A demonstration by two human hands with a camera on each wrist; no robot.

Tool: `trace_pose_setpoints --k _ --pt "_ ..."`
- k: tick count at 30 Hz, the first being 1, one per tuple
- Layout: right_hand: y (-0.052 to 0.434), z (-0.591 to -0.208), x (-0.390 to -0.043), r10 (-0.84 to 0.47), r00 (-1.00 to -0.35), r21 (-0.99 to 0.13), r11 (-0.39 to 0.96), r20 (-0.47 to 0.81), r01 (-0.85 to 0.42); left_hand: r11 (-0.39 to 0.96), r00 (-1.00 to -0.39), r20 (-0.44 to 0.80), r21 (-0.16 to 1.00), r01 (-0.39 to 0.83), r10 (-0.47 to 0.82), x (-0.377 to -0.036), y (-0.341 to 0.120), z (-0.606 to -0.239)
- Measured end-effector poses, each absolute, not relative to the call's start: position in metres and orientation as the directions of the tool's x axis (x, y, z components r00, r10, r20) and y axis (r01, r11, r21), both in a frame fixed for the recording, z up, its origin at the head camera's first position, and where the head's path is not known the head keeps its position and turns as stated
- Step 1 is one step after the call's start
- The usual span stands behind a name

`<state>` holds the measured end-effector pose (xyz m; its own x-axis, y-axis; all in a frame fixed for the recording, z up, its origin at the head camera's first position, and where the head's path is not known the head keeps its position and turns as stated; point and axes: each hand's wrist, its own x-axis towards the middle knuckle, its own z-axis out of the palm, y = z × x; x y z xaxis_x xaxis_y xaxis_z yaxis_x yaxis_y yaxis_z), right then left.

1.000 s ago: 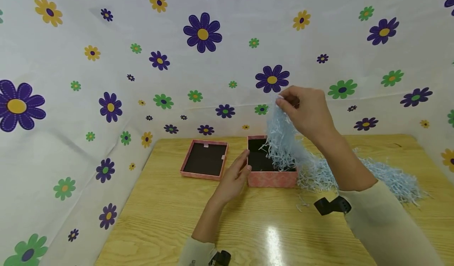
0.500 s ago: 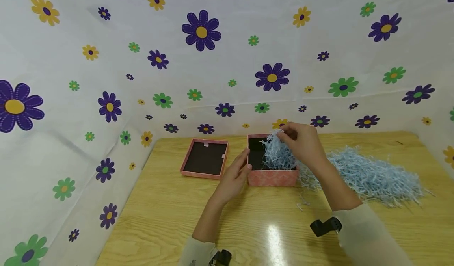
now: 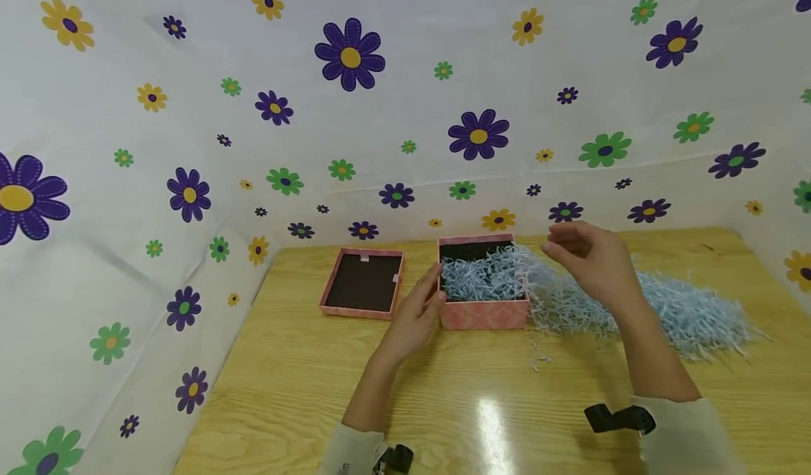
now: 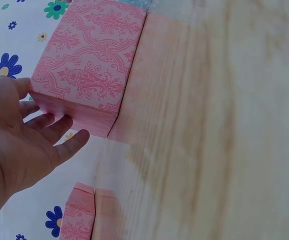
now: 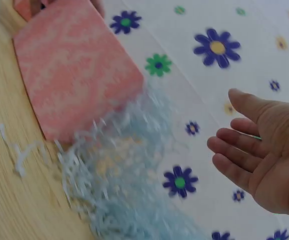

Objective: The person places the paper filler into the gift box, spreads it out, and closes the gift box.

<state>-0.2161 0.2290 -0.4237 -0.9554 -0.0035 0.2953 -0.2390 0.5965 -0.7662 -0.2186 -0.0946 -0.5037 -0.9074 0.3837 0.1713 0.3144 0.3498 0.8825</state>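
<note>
While left fingers [image 3: 429, 288] touch the pink box [image 3: 484, 312] — right hand [image 3: 592, 260] hovers, fingers relaxed.

Two hands, left hand [image 3: 415, 313] and right hand [image 3: 592, 260]; one pink box [image 3: 484, 313], one pink lid [image 3: 361, 281], one heap of blue shredded paper [image 3: 671, 313], one wooden table [image 3: 443, 404].

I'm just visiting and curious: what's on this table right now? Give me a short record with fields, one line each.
Surface: wooden table, flowered sheet behind
Box: pink box, open, partly filled with shredded blue paper
Lid: pink lid, lying inside-up, left of the box, apart from it
Loose pile: blue paper shreds spread right of the box, some spilling over its right edge
Left hand: fingers straight, touching the box's left side
Right hand: open, empty, above the shreds
</note>
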Motion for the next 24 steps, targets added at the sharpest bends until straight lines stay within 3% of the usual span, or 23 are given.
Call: trace_pose_setpoints --k 6,13,19,24 --pt "0.295 -0.440 -0.194 0.033 -0.980 -0.804 0.577 0.198 -0.143 0.361 -0.908 0.171 0.877 0.317 0.382 -0.219 -0.095 -0.505" --pt "0.366 -0.465 -0.168 0.165 -0.982 -0.755 0.654 0.087 0.043 0.348 -0.914 0.157 0.890 0.295 0.374 -0.217 -0.095 -0.504" --pt "0.400 -0.483 -0.154 0.066 -0.995 -0.702 0.706 -0.070 0.096 0.355 -0.914 0.139 0.890 0.284 0.382 -0.217 -0.093 -0.503" --pt "0.412 -0.496 -0.149 0.050 -0.998 -0.671 0.739 -0.046 0.068 0.355 -0.910 0.155 0.885 0.301 0.385 -0.218 -0.092 -0.504"
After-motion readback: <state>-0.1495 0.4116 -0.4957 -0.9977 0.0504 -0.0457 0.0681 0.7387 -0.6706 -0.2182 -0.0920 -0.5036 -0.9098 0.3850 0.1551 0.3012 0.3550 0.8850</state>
